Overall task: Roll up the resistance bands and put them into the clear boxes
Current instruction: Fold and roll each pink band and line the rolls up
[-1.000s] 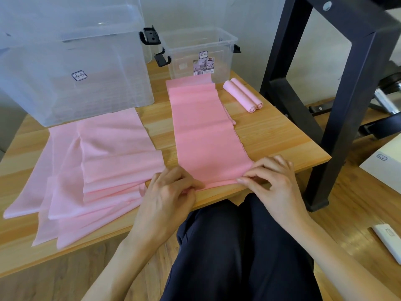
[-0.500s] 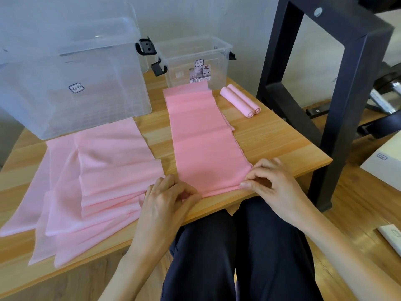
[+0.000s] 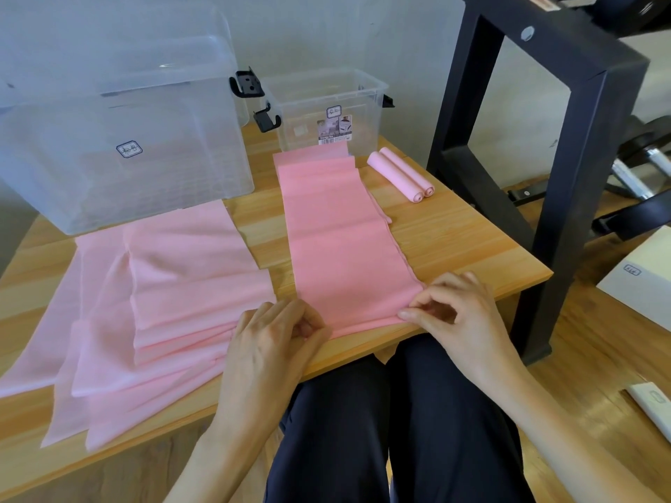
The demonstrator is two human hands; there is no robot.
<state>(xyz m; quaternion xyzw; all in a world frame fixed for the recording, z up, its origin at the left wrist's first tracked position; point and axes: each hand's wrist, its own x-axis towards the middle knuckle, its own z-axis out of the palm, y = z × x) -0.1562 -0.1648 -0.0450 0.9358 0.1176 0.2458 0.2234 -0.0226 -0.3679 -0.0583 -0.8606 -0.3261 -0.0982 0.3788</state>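
Both hands are pinching the near end of the flat pink band [image 3: 345, 248], which lies lengthwise on the wooden table [image 3: 472, 255] with its far end against the small clear box [image 3: 326, 110]: the left hand [image 3: 276, 343] has its fingers curled onto the left corner, and the right hand [image 3: 457, 314] nips the right corner between thumb and forefinger, though whether a first turn of the roll has been started under the fingers is hard to tell from this angle. The likeliest trouble is a crooked start: if one corner is turned ahead of the other, the roll would probably cone and telescope as it goes up the strip. The band also looks thin and creased across its width, so it could bunch or slip out of a light pinch. Two finished rolls [image 3: 399, 176] lie well beyond on the right, apart from the band, and a loose pile of pink bands [image 3: 163, 303] sits just left of the left hand in front of the large clear box [image 3: 120, 139]; a sleeve or wrist could drag that pile. Compared with a second ago, the right hand's fingers have curled from lying flatter on the corner into a tighter pinch, and the left hand has closed in likewise.
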